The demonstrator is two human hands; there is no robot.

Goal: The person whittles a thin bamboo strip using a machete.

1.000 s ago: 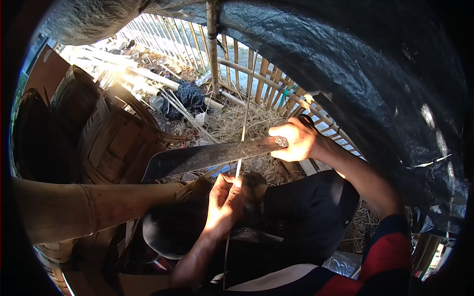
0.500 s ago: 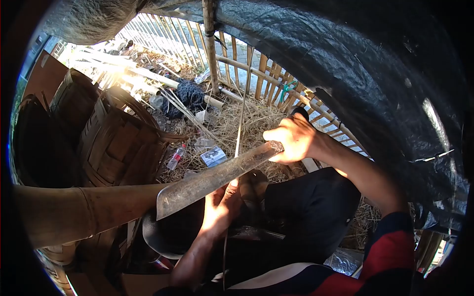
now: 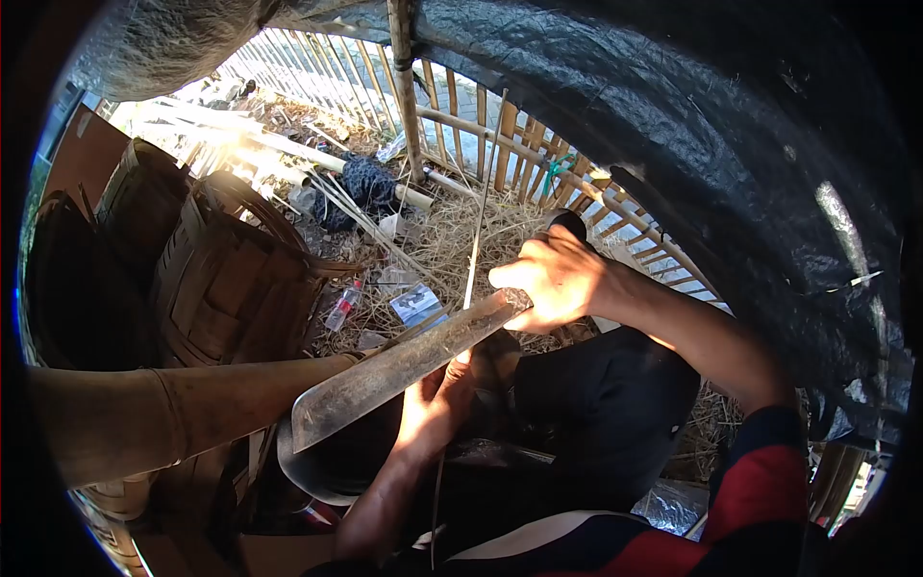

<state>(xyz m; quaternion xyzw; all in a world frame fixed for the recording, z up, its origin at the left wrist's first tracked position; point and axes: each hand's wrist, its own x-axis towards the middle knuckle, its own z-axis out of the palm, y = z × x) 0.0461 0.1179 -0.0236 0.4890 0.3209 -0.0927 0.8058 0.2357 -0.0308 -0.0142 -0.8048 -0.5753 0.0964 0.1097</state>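
Observation:
My right hand [image 3: 553,279] is closed round the dark handle of a machete [image 3: 404,370]. The broad, worn blade slants down to the left and crosses a long thin bamboo strip [image 3: 477,236]. Just below the blade, my left hand [image 3: 433,404] pinches the strip, its fingertips partly hidden behind the blade. Above the blade the strip rises toward the fence, and its lower end hangs over my dark-clothed lap.
A thick bamboo pole [image 3: 106,418] juts in from the left, beside woven baskets [image 3: 236,274]. Straw [image 3: 481,231], a plastic bottle [image 3: 343,306] and a black bag [image 3: 365,181] lie ahead. A bamboo fence [image 3: 538,159] and dark sheeting [image 3: 673,125] border the right.
The machete has tilted, its tip swinging down, and my right hand has moved left and slightly lower. The blade now covers part of my left hand, which has hardly moved.

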